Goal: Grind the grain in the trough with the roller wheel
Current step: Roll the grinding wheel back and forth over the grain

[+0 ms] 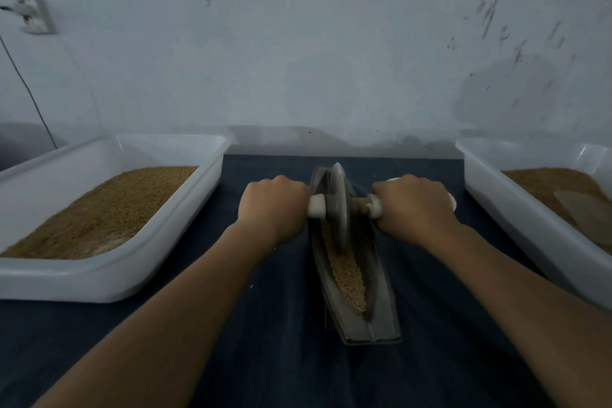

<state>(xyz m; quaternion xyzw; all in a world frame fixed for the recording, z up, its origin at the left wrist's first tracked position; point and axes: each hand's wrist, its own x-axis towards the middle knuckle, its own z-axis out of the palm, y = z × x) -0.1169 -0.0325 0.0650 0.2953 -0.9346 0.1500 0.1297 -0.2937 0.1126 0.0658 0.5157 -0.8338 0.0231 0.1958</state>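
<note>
A narrow grey boat-shaped trough (381, 315) lies lengthwise on the dark cloth, running away from me. Tan grain (347, 275) fills its groove on the near side of the wheel. The grey roller wheel (339, 205) stands on edge in the far half of the trough, on a pale axle that sticks out to both sides. My left hand (273, 205) grips the left handle. My right hand (414, 205) grips the right handle. Both fists hide most of the handles.
A white plastic tray (99, 278) holding tan grain sits to the left. Another white tray (516, 209) with brown meal and a pale scoop sits at the right edge. A dark blue cloth (281, 358) covers the table. A pale wall rises close behind.
</note>
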